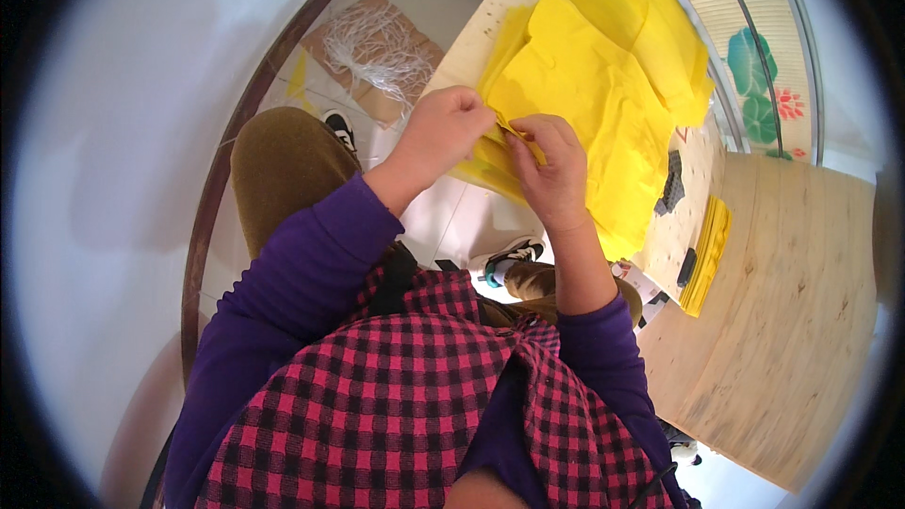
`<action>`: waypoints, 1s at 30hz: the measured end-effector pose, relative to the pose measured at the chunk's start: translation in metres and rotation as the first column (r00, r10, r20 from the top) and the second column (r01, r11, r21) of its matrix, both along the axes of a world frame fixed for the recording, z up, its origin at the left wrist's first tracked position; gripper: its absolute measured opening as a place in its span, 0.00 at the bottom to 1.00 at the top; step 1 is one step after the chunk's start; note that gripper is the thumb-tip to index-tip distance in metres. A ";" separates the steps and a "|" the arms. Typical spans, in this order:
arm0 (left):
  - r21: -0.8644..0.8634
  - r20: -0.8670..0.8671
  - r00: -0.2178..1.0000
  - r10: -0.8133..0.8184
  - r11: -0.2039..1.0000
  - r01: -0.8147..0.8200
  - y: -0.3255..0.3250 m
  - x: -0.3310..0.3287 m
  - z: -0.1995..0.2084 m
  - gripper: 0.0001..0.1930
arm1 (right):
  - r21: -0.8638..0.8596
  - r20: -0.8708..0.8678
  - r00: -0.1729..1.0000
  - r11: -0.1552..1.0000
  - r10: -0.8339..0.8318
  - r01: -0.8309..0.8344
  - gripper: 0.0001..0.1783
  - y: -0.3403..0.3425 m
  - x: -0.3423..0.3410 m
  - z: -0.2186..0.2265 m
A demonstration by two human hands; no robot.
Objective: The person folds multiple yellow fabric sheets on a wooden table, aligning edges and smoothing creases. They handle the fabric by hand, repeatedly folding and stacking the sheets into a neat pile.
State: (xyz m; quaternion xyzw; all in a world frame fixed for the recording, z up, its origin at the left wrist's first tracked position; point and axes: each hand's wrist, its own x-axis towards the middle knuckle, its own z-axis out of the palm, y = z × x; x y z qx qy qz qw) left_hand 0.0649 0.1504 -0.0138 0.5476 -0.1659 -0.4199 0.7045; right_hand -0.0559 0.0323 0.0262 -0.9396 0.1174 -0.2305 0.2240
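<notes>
A large sheet of thin yellow fabric (584,75) lies in loose layers over a wooden table and hangs past its near left edge. My left hand (443,132) is closed in a pinch at the near left edge of the fabric. Close beside it, my right hand (551,165) pinches the same edge between thumb and fingers. A narrow fold of yellow cloth runs between the two sets of fingertips. Whatever lies inside that fold is too small to make out.
A folded yellow bundle (705,259) with a black clip-like piece (686,269) sits at the right, by a plain wooden board (773,302). A dark grey scrap (670,184) lies on the table. White strings (377,47) lie on brown cardboard (382,111) on the floor.
</notes>
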 end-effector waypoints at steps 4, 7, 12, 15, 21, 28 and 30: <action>-0.059 -0.046 0.999 0.006 0.998 -0.009 0.003 -0.001 0.007 0.12 | -0.071 -0.007 1.000 0.997 0.006 -0.006 0.09 0.001 0.002 0.000; 0.044 0.052 0.998 -0.033 0.999 0.031 0.001 0.002 0.007 0.13 | -0.122 -0.049 0.999 0.992 0.019 -0.025 0.10 0.003 0.002 0.002; 0.100 0.258 0.965 -0.048 0.995 0.023 -0.003 0.002 0.001 0.11 | -0.161 -0.064 0.997 0.986 0.031 -0.041 0.13 0.006 -0.005 0.008; 0.069 0.145 0.989 -0.003 0.998 -0.007 -0.004 0.000 0.000 0.10 | -0.154 0.054 0.998 0.988 0.024 -0.016 0.15 0.014 -0.018 0.013; 0.057 0.321 0.947 0.022 0.997 -0.042 -0.006 0.002 0.015 0.09 | 0.327 0.041 0.999 0.945 -0.013 -0.001 0.13 0.051 -0.058 0.012; 0.047 0.336 0.942 0.020 0.998 -0.038 -0.018 -0.001 0.054 0.13 | 0.943 0.021 1.000 0.332 0.017 -0.026 0.20 0.053 -0.065 0.009; 0.061 0.320 0.947 0.009 0.998 -0.030 -0.024 -0.003 0.067 0.13 | 0.986 0.057 0.998 0.156 -0.025 -0.052 0.24 0.051 -0.066 0.010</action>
